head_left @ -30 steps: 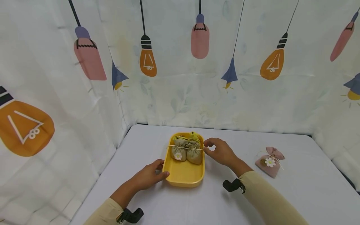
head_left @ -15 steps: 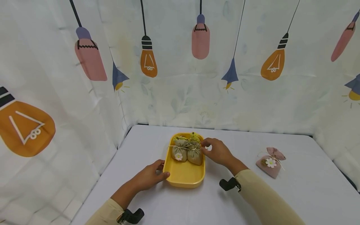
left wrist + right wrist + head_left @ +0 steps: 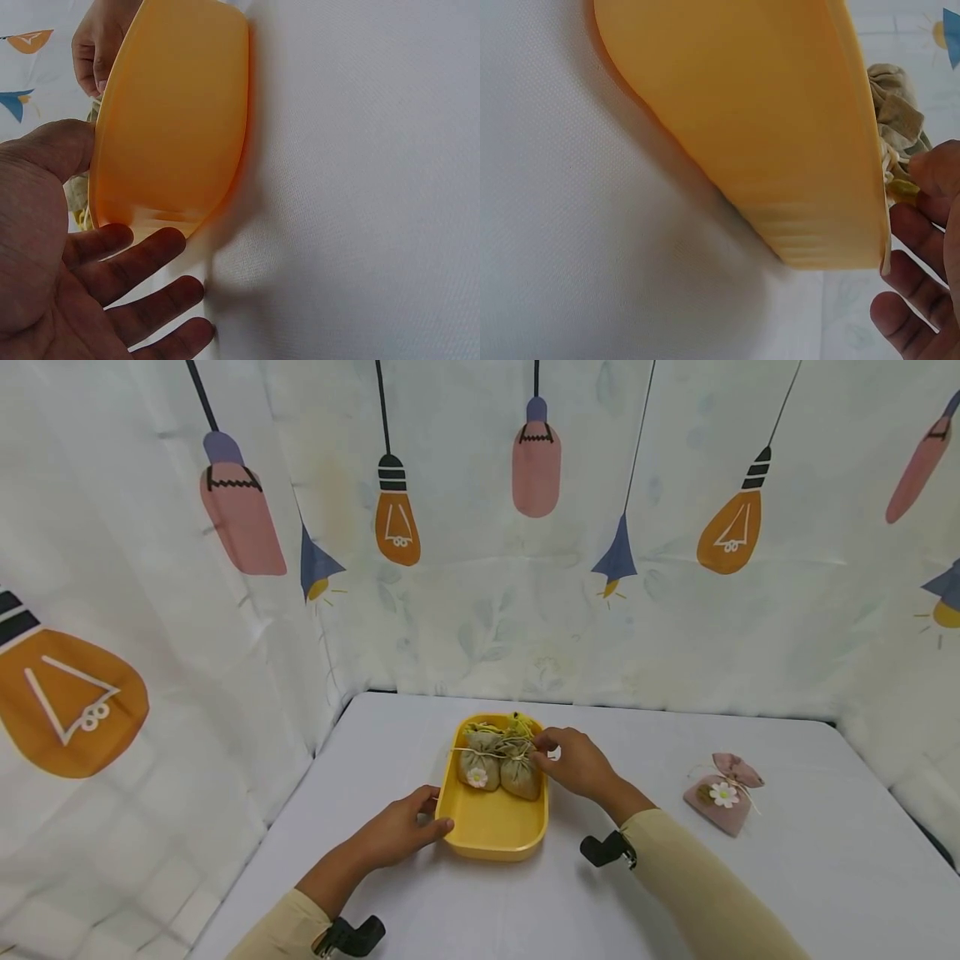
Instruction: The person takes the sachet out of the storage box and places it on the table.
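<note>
In the head view a yellow tray (image 3: 495,823) stands on the white table, with two beige drawstring pouches side by side in its far half. The left pouch (image 3: 487,767) bears a white flower; beside it lies the right pouch (image 3: 520,778). My left hand (image 3: 397,832) rests at the tray's left side, thumb on the rim and fingers fairly straight along the wall in the left wrist view. Over the right rim, my right hand (image 3: 579,765) pinches the right pouch near its tied neck with thumb and index finger. The right wrist view shows its other fingers by the rim.
A pink drawstring pouch (image 3: 738,816) with a white flower lies on the table (image 3: 810,860) to the right. White cloth printed with lamps (image 3: 480,602) hangs behind the table and along its left side.
My right hand has moved slightly left, from beside the tray's right rim onto the neck of the right pouch. The left hand, tray and pouches look the same.
</note>
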Motion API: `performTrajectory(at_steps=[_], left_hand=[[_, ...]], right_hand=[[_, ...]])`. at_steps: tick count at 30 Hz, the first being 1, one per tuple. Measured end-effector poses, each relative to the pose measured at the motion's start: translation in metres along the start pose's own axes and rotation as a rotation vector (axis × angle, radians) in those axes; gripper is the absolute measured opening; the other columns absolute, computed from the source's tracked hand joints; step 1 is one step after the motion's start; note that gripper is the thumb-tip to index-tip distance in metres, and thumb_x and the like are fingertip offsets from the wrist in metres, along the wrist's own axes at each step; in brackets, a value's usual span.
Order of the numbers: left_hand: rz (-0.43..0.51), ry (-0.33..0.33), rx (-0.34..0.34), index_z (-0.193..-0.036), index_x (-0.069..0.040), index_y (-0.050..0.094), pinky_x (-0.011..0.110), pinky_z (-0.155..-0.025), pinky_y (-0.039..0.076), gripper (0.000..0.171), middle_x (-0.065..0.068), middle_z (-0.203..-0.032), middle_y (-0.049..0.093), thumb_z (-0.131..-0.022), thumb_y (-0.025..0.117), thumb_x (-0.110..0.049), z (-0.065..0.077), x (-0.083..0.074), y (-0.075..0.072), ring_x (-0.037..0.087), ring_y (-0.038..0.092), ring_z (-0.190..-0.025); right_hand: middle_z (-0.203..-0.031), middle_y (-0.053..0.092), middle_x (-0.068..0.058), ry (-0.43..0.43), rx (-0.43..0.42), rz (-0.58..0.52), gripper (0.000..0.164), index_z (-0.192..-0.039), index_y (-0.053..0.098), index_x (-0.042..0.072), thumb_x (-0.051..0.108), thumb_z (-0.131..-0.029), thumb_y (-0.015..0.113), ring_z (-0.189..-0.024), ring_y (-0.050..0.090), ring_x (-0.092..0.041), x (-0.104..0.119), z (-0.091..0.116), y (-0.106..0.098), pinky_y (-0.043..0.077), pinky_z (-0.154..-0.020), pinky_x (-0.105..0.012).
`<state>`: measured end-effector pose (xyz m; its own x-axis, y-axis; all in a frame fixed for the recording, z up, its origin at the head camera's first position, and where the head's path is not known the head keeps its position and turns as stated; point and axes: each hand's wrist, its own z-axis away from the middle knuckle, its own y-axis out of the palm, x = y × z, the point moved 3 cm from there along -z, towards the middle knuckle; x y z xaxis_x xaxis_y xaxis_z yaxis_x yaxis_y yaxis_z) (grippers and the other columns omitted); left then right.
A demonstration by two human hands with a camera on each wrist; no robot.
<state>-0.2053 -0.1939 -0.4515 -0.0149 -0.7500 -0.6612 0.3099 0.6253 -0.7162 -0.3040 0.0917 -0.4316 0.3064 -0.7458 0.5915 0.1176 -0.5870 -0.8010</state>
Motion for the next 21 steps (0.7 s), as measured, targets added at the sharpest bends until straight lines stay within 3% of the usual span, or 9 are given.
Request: performTrajectory(at_steps=[21], left_hand=[[0.003, 0.001, -0.001, -0.145, -0.015, 0.051, 0.056, -0.097, 0.049, 0.063, 0.0, -0.124, 0.067, -0.095, 0.07, -0.05, -0.0002, 0.0015, 0.0002, 0.028, 0.059, -0.122]], right_hand=[[-0.094, 0.064, 0.006, -0.013, -0.058, -0.004, 0.006, -0.098, 0.075, 0.022, 0.027, -0.096, 0.074, -0.089, 0.059, -0.018, 0.0074, 0.0047, -0.0025, 0.054, -0.079, -0.038]])
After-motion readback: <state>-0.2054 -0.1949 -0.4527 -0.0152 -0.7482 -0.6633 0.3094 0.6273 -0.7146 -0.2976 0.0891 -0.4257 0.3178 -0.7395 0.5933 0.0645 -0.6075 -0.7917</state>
